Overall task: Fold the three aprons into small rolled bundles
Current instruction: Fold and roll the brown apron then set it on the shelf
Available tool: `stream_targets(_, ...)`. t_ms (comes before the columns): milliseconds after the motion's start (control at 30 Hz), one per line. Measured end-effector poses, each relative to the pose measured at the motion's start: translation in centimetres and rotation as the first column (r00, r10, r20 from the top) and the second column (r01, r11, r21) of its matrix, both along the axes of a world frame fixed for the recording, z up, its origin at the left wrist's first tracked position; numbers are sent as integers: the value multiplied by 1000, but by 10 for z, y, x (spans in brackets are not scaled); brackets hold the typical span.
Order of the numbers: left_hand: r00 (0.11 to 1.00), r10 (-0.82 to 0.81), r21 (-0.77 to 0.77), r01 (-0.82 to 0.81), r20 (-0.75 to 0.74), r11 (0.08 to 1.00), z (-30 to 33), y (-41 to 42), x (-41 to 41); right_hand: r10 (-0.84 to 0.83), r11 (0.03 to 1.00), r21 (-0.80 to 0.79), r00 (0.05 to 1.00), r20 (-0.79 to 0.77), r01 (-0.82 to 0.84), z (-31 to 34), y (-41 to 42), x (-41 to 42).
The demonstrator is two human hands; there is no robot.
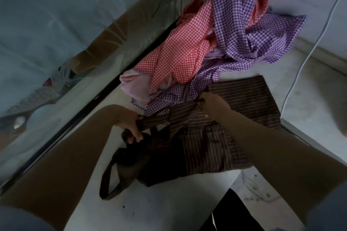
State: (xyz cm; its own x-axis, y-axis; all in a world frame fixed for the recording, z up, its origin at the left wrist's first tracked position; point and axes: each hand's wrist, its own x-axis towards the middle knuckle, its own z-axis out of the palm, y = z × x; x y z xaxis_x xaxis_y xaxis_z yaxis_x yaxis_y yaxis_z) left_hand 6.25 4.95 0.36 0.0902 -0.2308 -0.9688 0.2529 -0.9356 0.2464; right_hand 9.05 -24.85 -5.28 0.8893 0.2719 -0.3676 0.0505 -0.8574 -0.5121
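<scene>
Brown striped apron (216, 137) lies spread on the pale worktop (169, 208), near the worktop's front edge, partly folded, its far end flat toward the right edge. Left hand (131, 127) grips a bunched strip of the brown fabric, fingers curled round it, close to the worktop's left edge beside the dark rail (97, 99). Right hand (212, 105) pinches a fold of the same apron at its upper edge, fingers curled onto the cloth (thumb hidden, cannot tell exactly how it sits). Dark strap loop (110, 180) of the apron trails toward the front-left of the worktop, lying flat. Red checked apron (180, 50) and purple checked apron (244, 30) sit heaped together toward the far edge of the worktop, both crumpled and unfolded, purple draped over and round the red; the purple's lower end touches the brown apron's far edge. Pale pink cloth (131, 84) pokes out under the red one. White cable (308, 52) runs along the right side. Clear plastic sheeting (56, 33) hangs past the left edge.
</scene>
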Motion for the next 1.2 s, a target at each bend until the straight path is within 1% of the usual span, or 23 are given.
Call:
stream_targets(200,984,128,309,-85,-123,947,-8,73,-35,-228,973,-24,973,-33,228,0,-3,13)
stream_targets(267,983,181,339,-157,-41,928,-9,90,-45,-311,950,24,950,-19,312,0,4,10)
stream_targets(300,958,282,313,-285,56,906,-12,96,-50,-354,934,51,935,-10,354,1,8,8)
stream_targets(334,885,426,260,-463,190,847,-14,101,-54,-396,913,102,918,-7,394,1,12,5)
stream_targets(367,747,558,183,-644,361,743,-16,106,-58,-432,885,185,902,-19,428,2,16,2)
stream_targets(400,556,624,92,-782,549,616,-16,108,-62,-442,854,288,896,-39,434,3,20,-1)
stream_targets(467,143,492,-103,-892,859,440,-16,115,-68,-347,830,434,934,-91,351,4,31,-12)
stream_targets(501,-12,371,-181,-886,929,426,-16,116,-69,-257,860,431,962,-93,271,3,36,-20)
stream_targets(534,-94,271,-210,-873,958,441,-17,113,-69,-166,904,390,984,-61,176,1,40,-30)
stream_targets(567,-120,202,-203,-862,972,465,-19,109,-71,-83,945,317,997,-4,80,-4,45,-39)
stream_targets(634,-96,79,-123,-841,992,526,-26,93,-79,58,986,153,996,71,-68,-12,51,-58)
stream_targets(667,-78,39,-87,-824,996,560,-33,84,-86,131,987,82,990,41,-134,-13,55,-67)
stream_targets(734,-37,18,-39,-744,999,667,-47,64,-105,267,961,-43,957,-117,-274,-20,59,-84)
stream_targets(768,20,45,-19,-689,999,724,-54,53,-116,299,945,-72,934,-196,-318,-23,61,-92)
stream_targets(801,146,101,15,-632,984,775,-62,43,-127,296,943,-74,920,-257,-325,-25,61,-99)
stream_targets(834,324,122,87,-563,938,822,-68,32,-140,280,949,-57,913,-298,-310,-27,62,-106)
stream_targets(868,474,84,171,-471,876,865,-76,23,-153,264,956,-39,910,-321,-292,-28,64,-112)
stream_targets(901,567,23,245,-392,823,887,-83,17,-164,249,962,-26,909,-334,-273,-29,64,-117)
stream_targets(934,602,-17,283,-351,799,893,-91,14,-172,239,964,-25,908,-344,-263,-29,64,-121)
stream_targets(1001,566,51,236,-422,823,875,-95,12,-180,250,959,-45,909,-334,-280,-27,66,-131)
stream_targets(1068,416,231,76,-602,880,795,-89,13,-177,272,948,-77,909,-317,-310,-25,67,-140)
stream_targets(1135,245,301,-23,-739,922,673,-77,17,-169,289,937,-107,909,-301,-333,-26,70,-152)
stream_targets(1201,183,318,-43,-808,930,588,-71,30,-160,327,912,-161,907,-267,-377,-30,71,-162)
